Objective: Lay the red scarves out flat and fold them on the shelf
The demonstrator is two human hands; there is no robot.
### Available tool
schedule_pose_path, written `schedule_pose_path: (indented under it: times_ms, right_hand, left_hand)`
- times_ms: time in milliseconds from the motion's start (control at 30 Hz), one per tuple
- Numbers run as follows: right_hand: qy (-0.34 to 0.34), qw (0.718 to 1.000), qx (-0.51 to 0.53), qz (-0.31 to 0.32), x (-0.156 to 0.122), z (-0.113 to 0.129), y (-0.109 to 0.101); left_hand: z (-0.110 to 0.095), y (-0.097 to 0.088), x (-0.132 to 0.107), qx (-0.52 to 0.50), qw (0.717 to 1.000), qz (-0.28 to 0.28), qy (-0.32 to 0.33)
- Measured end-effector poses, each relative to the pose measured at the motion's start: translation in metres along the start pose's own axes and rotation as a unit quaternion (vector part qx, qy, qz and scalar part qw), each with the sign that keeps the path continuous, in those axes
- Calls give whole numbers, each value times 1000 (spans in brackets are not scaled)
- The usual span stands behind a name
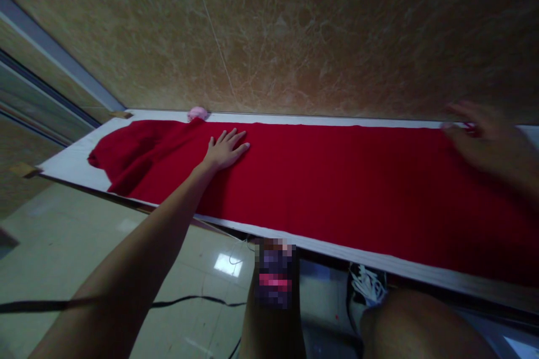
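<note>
A long piece of red cloth [320,174] lies spread over a narrow white board, mostly flat in the middle and bunched into folds at its left end. My left hand [225,151] rests palm down on the cloth, fingers spread. Over the cloth's far edge at the right is my right hand [492,143], smeared by motion. Its thumb and fingers look apart, with a small patch of red and white showing between them. Whether this hand touches the cloth is unclear.
The white board [71,160] runs along a brown marbled wall [295,39]. A small pink bundle [197,113] sits at its back edge. White cords [368,286] hang below the front edge. A black strap or cable [197,298] crosses the lower left above the tiled floor [181,275].
</note>
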State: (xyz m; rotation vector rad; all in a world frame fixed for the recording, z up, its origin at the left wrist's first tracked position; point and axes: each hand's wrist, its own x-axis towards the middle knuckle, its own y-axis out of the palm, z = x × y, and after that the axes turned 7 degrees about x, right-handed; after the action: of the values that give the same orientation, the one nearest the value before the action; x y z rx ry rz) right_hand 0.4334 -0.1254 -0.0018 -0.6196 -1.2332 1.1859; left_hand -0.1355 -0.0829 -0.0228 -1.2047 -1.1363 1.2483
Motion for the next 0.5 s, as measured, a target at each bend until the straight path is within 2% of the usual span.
schedule_pose_path:
  times_ms: [100,200,300,500]
  right_hand:
    - [-23,995,36,85,3,56,39]
    - [16,989,3,148,6,80,66]
    - [46,985,-23,166,7,67,71]
    - [114,979,-37,164,0,4,49]
  left_hand:
    - [0,0,0,-3,1000,-1,0]
    - [-1,-1,-1,-8,1000,-2,3]
    - [-1,-2,-1,-4,1000,-2,3]
    - [-2,-2,-1,-2,1000,-1,2]
